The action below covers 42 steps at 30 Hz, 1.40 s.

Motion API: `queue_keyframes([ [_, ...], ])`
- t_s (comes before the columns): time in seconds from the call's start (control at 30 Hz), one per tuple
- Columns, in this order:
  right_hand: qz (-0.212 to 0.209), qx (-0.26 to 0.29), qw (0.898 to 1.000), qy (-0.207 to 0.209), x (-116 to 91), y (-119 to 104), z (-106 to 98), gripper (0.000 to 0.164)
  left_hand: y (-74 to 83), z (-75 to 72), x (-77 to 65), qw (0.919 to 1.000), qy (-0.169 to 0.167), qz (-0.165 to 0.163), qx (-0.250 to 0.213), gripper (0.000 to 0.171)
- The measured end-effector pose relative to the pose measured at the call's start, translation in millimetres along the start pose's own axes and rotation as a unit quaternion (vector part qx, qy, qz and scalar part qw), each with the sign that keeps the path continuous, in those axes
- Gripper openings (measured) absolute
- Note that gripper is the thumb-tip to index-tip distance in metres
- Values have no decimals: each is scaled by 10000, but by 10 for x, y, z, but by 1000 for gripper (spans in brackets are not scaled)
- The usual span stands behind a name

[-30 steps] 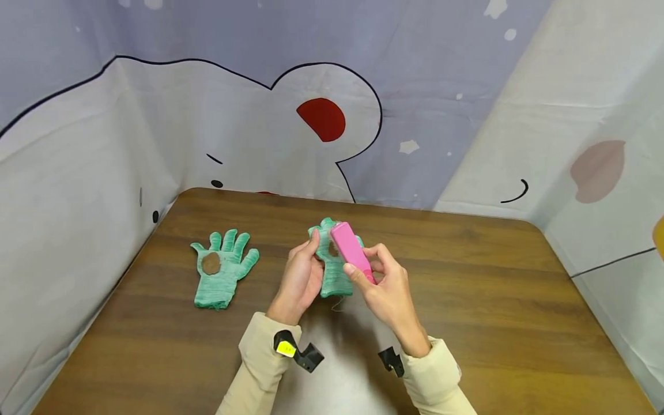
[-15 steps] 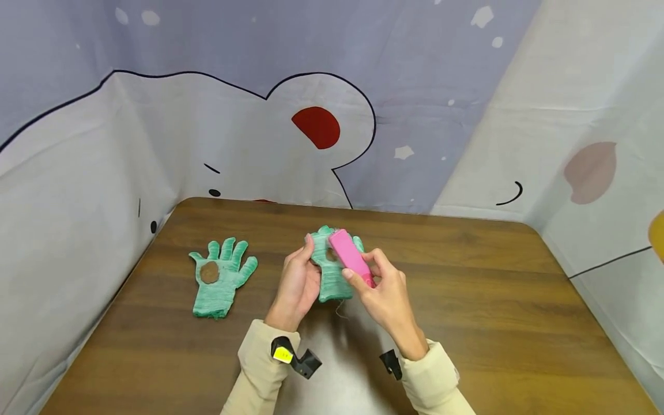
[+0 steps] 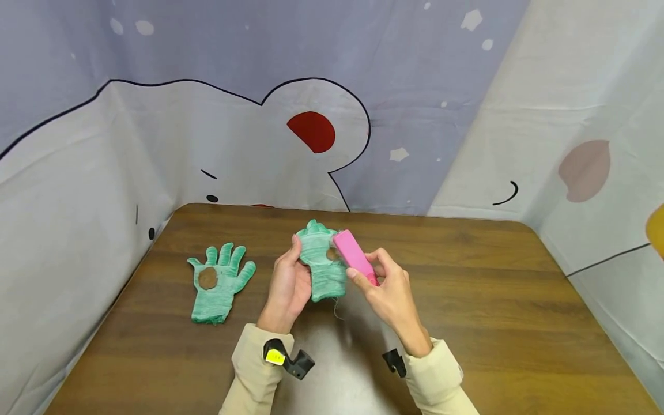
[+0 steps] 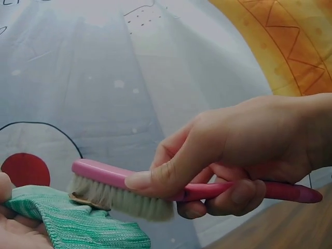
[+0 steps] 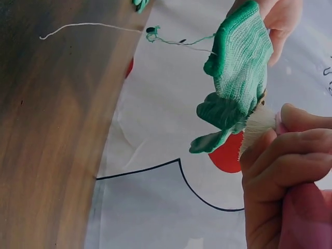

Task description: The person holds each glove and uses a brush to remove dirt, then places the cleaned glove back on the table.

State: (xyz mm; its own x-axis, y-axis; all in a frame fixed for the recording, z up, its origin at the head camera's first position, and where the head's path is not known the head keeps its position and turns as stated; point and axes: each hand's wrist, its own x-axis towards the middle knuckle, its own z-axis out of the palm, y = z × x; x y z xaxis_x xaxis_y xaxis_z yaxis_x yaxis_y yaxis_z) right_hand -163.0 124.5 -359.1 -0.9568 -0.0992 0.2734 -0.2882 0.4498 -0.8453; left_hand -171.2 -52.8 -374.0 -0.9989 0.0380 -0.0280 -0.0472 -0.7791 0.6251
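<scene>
My left hand point(image 3: 287, 285) grips a green knit glove point(image 3: 325, 275) by its side edge, thumb on top, holding it up over the table. A round brown patch point(image 3: 332, 254) shows on the glove's face, partly hidden by the pink brush point(image 3: 354, 253). Pinched in my right hand point(image 3: 390, 294), the brush slants across the glove's right side. In the left wrist view its pale bristles point(image 4: 148, 205) face down and meet the glove at the brown patch. The right wrist view shows a loose thread point(image 5: 88, 24) trailing from the glove's cuff.
Another green glove point(image 3: 214, 301) with a similar brown patch point(image 3: 207, 278) lies flat on the wooden table point(image 3: 467, 288) to the left. A printed cloth point(image 3: 233, 127) hangs behind the table and along its sides.
My left hand and the held glove have shifted a little left, so more of the glove's face shows. The brush now sits nearer the glove's right edge, still in my right hand.
</scene>
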Motion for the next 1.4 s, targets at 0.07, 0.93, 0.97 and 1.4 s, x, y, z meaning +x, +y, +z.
queue_keyframes([
  [0.07,64,63,10000,-42,6,4,-7,29,1,-6,4,9999,-26,-90,-109,52],
  [0.93,30,480,9986,-231,8,29,22,31,-27,-23,7,9981,-518,-298,-168,54],
  [0.97,42,483,9986,-222,9,32,19,32,-22,-25,8,9980,-504,-325,-176,54],
  [1.4,319,552,9975,-293,24,71,-34,27,22,-45,0,9979,-478,-276,-333,57],
])
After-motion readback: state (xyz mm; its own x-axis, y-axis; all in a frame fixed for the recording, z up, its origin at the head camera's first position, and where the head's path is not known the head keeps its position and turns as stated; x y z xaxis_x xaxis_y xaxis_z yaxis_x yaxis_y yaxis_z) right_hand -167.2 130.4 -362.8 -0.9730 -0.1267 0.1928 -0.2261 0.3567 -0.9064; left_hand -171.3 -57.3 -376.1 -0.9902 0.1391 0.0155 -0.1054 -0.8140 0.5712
